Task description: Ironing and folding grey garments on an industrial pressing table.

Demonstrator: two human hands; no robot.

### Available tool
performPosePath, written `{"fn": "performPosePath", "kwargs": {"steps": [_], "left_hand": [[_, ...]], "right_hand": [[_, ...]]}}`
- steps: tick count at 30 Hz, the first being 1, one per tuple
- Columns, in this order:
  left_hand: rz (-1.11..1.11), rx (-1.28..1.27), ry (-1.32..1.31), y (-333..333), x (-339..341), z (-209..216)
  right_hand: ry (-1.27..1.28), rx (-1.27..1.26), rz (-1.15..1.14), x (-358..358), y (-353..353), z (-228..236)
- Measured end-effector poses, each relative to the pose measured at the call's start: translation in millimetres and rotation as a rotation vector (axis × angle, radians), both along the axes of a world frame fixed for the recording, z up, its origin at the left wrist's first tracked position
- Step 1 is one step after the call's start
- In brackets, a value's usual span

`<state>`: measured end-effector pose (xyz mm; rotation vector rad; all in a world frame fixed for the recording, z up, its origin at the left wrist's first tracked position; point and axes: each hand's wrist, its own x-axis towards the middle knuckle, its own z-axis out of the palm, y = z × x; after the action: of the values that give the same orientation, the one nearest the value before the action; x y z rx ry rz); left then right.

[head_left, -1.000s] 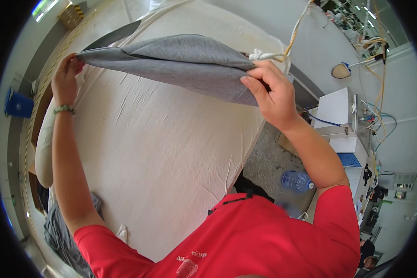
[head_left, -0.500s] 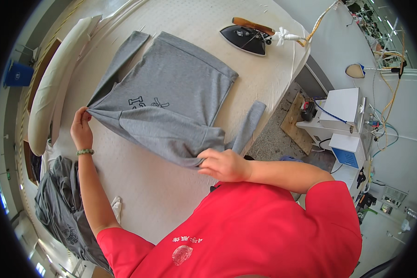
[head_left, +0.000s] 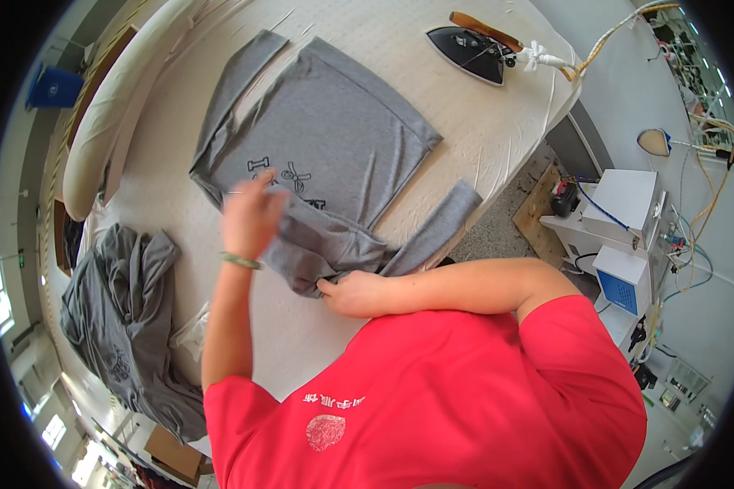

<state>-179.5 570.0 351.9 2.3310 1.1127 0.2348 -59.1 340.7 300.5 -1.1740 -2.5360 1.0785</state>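
Right hand [head_left: 355, 294] pinches grey sweatshirt [head_left: 342, 122] lying beyond.

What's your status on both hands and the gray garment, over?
Left hand blurred over gray garment, grip unclear. Right hand pinching its near edge. Garment laid out, near end bunched. Iron apart, far right.

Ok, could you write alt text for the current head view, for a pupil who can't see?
A person's right hand grips a grey long-sleeved sweatshirt spread on a pale table; the left hand, blurred, is over it. A brown-handled iron sits at upper right, a crumpled grey garment at left.
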Motion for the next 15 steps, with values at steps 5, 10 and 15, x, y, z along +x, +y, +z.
{"fn": "performPosePath", "kwargs": {"steps": [5, 10, 15], "left_hand": [[-0.155, -0.044, 0.16, -105, 37, -17], [0.174, -0.338, -0.208, -113, -8, 0], [1.1, -0.189, -0.806, -181, -190, -15]], "right_hand": [[-0.009, -0.012, -0.049, 5, -18, 9], [0.113, -0.047, 0.047, 46, -25, 12], [0.332, 0.129, -0.042, 122, -7, 33]]}}
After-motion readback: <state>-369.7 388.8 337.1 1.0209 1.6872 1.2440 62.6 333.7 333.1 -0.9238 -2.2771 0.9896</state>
